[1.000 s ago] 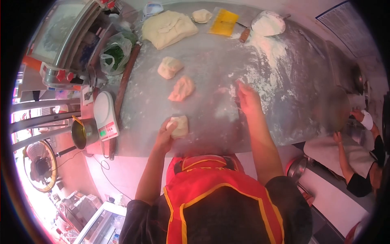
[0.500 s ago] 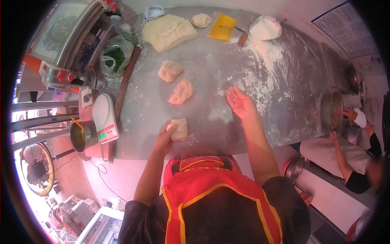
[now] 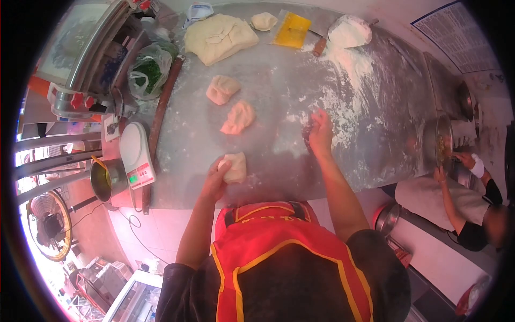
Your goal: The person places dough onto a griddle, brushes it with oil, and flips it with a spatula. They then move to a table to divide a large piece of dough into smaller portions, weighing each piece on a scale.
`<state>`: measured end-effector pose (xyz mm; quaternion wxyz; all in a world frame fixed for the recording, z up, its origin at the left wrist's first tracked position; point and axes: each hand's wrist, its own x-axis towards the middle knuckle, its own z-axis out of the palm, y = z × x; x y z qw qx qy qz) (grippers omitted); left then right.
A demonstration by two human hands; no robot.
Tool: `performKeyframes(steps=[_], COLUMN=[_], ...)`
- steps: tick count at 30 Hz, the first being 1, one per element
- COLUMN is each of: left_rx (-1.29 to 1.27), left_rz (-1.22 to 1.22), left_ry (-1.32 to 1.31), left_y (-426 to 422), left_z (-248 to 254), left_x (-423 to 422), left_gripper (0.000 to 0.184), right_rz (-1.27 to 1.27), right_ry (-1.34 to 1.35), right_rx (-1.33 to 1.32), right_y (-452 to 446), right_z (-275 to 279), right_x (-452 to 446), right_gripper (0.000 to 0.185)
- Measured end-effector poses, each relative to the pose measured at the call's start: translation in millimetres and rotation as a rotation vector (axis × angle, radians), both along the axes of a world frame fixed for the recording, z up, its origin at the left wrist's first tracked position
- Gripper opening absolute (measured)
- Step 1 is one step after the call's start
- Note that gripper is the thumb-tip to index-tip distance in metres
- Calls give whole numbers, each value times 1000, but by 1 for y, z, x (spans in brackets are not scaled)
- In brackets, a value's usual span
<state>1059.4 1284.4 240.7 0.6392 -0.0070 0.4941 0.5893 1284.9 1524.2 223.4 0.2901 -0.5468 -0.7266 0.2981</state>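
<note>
My left hand (image 3: 215, 180) grips a small squarish piece of pale dough (image 3: 235, 167) at the near edge of the metal table, its thumb over the dough's left side. To the right, my right hand (image 3: 321, 131) is over the table beside the scattered flour (image 3: 351, 80). Its fingers are loosely bent and slightly apart, with nothing visible in them. Farther back lie a crumpled dough piece (image 3: 237, 118) and a rounder dough piece (image 3: 222, 89). A big slab of dough (image 3: 221, 38) sits at the far left, next to a small dough lump (image 3: 264, 21).
At the back are a yellow packet (image 3: 292, 30), a wooden-handled tool (image 3: 319, 46) and a bowl of flour (image 3: 350, 31). On the left, a long rolling pin (image 3: 165, 104) lies by a digital scale (image 3: 136, 153) and a bag of greens (image 3: 149, 74). A co-worker (image 3: 475, 185) handles a metal pan (image 3: 440, 142) at right.
My right hand has turned from palm up to more edge-on and moved slightly, its fingers bending in. My left hand stays on the dough piece. The whole view has shifted a little.
</note>
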Motion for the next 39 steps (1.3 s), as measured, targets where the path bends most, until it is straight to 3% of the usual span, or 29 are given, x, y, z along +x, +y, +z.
performKeyframes(steps=[6, 8, 10, 12, 15, 20, 23, 27, 30, 33, 36, 39], left_rx=[39, 41, 2, 2, 40, 19, 4, -6, 24, 65, 72, 48], left_rz=[-23, -21, -12, -11, -14, -9, 32, 42, 47, 53, 48, 84], left_ry=[2, 0, 11, 5, -2, 13, 11, -11, -29, -61, -42, -45], left_y=[-1, 0, 0, 0, -3, -3, -3, -4, -15, -44, -76, -103], left_z=[1, 1, 1, -1, -4, -4, -4, -4, -1, 3, 8, 17], left_x=[-1, -1, -1, 1, -1, -1, 1, 2, -6, -20, -33, -39], left_gripper=[46, 45, 45, 45, 45, 46, 46, 46, 47, 49, 51, 53], right_rz=[38, -37, 52, 98, 55, -20, 121, 261, 286, 86, 149, 288], right_ry=[118, 47, -28, -4, 123, 102, 77, -142, 31, 205, 101, -94], right_rx=[-133, -86, 120, 120, -120, -195, -136, 172, -49, -250, -154, -245], right_y=[3, 0, 1, 1, 3, -7, -20, -39, -48, -48, -57, -77], right_z=[8, 18, -4, -11, 2, 18, 11, -7, 3, 20, 20, 34], right_x=[1, -1, -4, -2, 2, 12, 9, -14, -15, -9, -5, -17], right_gripper=[49, 50, 51, 53, 55, 55, 55, 56, 54, 54, 54, 54])
